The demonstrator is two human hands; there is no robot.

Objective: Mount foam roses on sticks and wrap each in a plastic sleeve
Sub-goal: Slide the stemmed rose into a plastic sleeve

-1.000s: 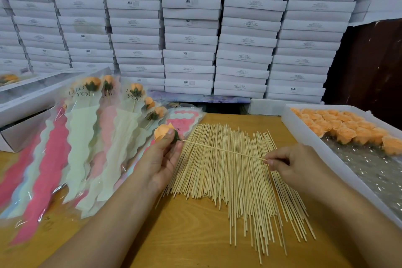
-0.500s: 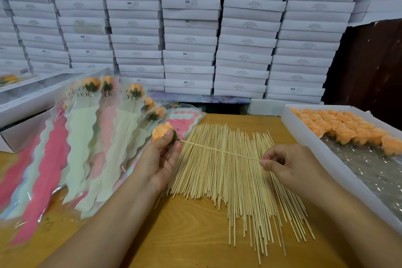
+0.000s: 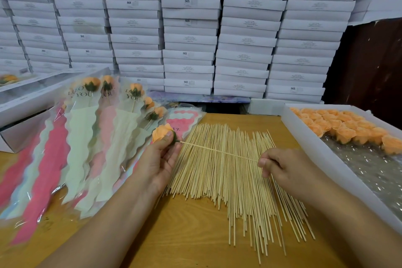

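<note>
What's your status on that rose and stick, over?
Left hand holds the foam rose. Right hand pinches the stick, its tip at the rose's base. Loose sticks lie beneath; nothing in the way.

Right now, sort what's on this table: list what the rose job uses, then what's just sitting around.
In use:
- foam rose, held by the left hand
- stick, pinched by the right hand
- pile of sticks
- tray of loose roses
- plastic sleeves
- wrapped roses

Just lying about:
- stacked white boxes
</note>
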